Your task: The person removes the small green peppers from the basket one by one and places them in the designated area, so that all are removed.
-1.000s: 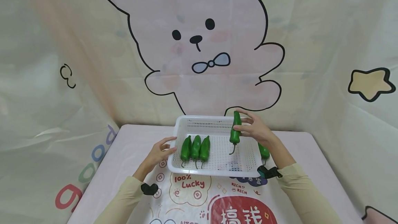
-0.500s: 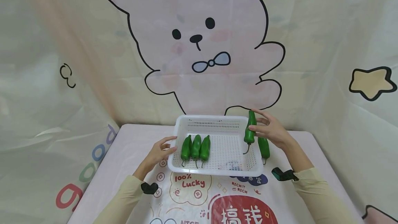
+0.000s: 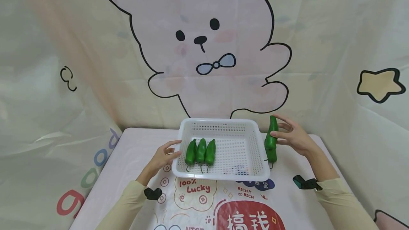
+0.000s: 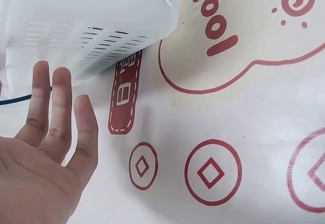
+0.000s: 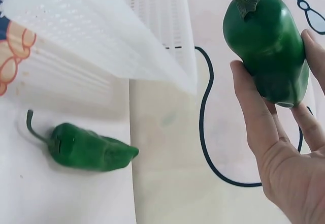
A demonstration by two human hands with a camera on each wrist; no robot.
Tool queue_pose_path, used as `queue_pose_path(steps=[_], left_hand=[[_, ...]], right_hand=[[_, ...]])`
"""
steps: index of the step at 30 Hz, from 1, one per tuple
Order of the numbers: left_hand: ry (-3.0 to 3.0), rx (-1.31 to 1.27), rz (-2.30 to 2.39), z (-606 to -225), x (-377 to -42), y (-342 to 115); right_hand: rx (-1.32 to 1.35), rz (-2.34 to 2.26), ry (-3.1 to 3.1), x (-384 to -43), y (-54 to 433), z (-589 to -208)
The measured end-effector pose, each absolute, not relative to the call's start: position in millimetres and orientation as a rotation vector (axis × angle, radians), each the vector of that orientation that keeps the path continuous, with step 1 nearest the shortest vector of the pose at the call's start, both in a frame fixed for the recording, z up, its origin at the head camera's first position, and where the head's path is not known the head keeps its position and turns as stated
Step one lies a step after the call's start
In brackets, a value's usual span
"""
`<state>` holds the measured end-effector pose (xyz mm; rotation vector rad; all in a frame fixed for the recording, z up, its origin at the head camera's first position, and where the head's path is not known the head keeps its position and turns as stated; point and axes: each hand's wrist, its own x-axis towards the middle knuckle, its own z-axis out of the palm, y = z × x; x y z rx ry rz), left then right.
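My right hand (image 3: 293, 137) pinches a green pepper (image 3: 272, 130) between thumb and fingers, just outside the right wall of a white plastic basket (image 3: 252, 177). In the right wrist view this held pepper (image 5: 269, 41) has its stem pointing up and left. A second pepper (image 5: 89, 148) lies on the table beside the basket; in the head view the held one partly covers it. Several fingers of my left hand (image 3: 163, 156) are spread at the basket's left rim. Seen from the left wrist, these fingers (image 4: 61, 102) are fairly straight beside the basket wall (image 4: 96, 16).
Three green peppers (image 3: 200, 152) lie side by side in the left half of the basket, stems toward me. A printed white cloth (image 3: 198, 219) covers the table. Behind the table hangs a backdrop (image 3: 217, 95) with a cartoon animal, and similar sheets close both sides.
My right hand has moved right with the pepper, from above the basket to beyond its right wall, over the pepper on the table. The left hand has stayed at the rim.
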<state>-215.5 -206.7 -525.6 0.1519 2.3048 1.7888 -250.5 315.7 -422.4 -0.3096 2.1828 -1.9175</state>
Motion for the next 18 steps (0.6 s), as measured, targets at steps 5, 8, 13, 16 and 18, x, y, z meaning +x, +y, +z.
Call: queue_pose_path(steps=[5, 8, 13, 16, 18], left_hand=[[2.301, 0.147, 1.796, -524.6, -214.3, -206.2], [2.3, 0.143, 1.796, -524.8, -214.0, -205.9], [2.296, 0.16, 1.792, -526.0, -214.5, -205.6], [2.289, 0.167, 1.799, -525.8, -214.3, -206.0], [2.289, 0.165, 1.802, -525.7, -214.2, -206.3]], right_hand=[[-0.298, -1.899, 2.216, -244.6, 329.3, -422.8], [-0.312, -1.885, 2.24, -241.4, 338.5, -425.4], [-0.344, -1.886, 2.272, -238.7, 352.9, -433.1], [-0.349, -1.869, 2.306, -237.8, 358.7, -438.2], [-0.346, -1.86, 2.327, -236.6, 361.8, -441.8]])
